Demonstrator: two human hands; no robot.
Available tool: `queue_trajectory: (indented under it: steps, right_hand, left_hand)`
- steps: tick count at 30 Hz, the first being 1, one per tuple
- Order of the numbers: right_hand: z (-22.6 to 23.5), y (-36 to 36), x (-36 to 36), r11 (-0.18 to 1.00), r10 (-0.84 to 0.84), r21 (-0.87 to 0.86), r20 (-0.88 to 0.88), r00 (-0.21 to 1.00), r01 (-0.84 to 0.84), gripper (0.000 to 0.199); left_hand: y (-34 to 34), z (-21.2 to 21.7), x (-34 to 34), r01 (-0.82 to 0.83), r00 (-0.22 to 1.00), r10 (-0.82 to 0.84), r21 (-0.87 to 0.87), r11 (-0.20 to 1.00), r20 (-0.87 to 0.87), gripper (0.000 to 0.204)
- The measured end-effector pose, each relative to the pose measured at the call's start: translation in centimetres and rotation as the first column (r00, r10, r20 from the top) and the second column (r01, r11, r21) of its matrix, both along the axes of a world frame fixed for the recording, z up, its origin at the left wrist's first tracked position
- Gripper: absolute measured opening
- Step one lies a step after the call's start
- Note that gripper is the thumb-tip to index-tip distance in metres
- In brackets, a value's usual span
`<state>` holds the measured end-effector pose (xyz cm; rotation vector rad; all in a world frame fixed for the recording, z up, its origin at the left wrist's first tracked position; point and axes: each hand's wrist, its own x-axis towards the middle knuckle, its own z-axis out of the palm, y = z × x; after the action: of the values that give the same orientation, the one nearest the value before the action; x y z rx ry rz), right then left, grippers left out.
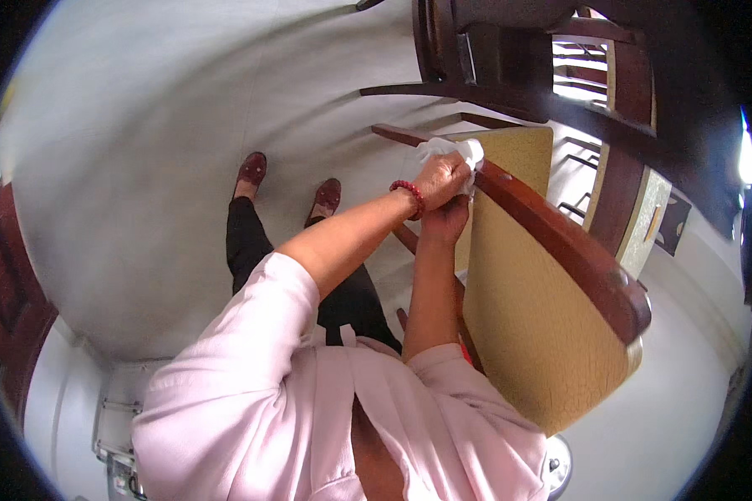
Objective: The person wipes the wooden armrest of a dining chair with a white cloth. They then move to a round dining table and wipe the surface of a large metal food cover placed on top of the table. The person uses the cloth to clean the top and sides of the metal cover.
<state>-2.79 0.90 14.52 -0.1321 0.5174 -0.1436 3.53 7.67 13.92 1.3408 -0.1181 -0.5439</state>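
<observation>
A wooden chair [551, 250] with a reddish-brown frame and a yellowish, crackle-patterned back panel [535, 317] stands to my right. My left hand [443, 179], with a red bead bracelet [411, 199] at its wrist, is closed on a crumpled white cloth [470, 152]. The cloth is wrapped over the chair's wooden side rail, near the seat. Just below the left hand, my right hand [447, 219] is closed against the same rail and the cloth's lower edge. Its fingertips are hidden, so what it grips cannot be made out.
More dark wooden chairs [501, 63] and a table edge [622, 175] crowd the upper right. My feet in dark red shoes [253, 167] stand on the pale floor [142, 167]. A dark red door [8, 284] is at the far left. A round silvery object [560, 466] shows at the bottom.
</observation>
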Motion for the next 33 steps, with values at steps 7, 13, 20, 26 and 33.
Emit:
queue_trajectory:
  steps: [7,13,20,26,33]
  right_hand:
    - [0.2,1.1,1.2,0.952,-0.166,-0.304,-0.459,0.873,0.021,0.038]
    - [1.8,-0.1,-0.7,0.998,-0.057,0.002,-0.232,0.971,0.060,0.038]
    - [-3.1,0.8,-0.8,0.910,-0.233,0.238,-0.384,0.893,0.339,0.032]
    - [-5.9,1.9,1.0,0.964,-0.114,0.201,-0.275,0.955,0.173,0.038]
    - [-14.3,-1.9,3.4,0.975,-0.202,-0.173,-0.453,0.868,0.136,0.039]
  left_hand:
    - [1.5,1.2,1.6,0.179,0.980,-0.196,0.257,0.950,0.043,0.029]
    - [0.4,-0.2,-0.3,-0.027,0.954,0.013,0.044,0.999,0.300,0.023]
    - [0.0,-5.3,-1.6,-0.079,0.966,0.037,0.156,0.985,0.257,0.027]
    - [-2.9,-12.9,-1.1,-0.201,0.946,0.138,0.197,0.960,0.292,0.022]
    - [-4.8,-20.1,1.1,0.078,0.907,-0.232,0.402,0.912,0.350,0.019]
